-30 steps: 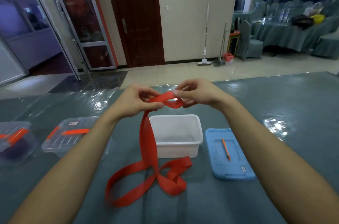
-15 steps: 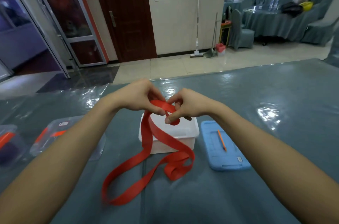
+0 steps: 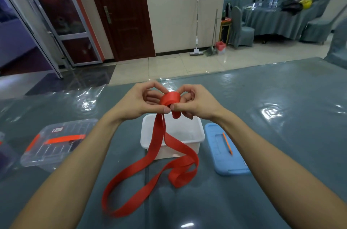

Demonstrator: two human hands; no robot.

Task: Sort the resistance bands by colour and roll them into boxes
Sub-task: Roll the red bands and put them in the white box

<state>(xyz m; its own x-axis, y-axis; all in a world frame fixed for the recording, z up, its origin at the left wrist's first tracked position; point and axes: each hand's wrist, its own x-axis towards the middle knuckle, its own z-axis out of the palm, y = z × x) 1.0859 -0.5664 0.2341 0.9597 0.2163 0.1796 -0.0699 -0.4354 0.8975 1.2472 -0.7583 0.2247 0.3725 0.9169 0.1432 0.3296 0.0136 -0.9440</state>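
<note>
Grey-covered desk (image 3: 262,200), white open box (image 3: 195,131) dead centre. Both hands' fingers (image 3: 166,110) pinching a small coil of red resistance band (image 3: 170,98) above it, tail trailing loose. Best keeping each wrap tight, edges flush, feeding slack in slowly.

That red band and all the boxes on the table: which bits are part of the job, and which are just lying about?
Part of the job:
red band, rolled by the left hand and right hand
white box, open
blue lid
clear box, lidded

Just lying about:
mop
dustpan
chairs
</note>
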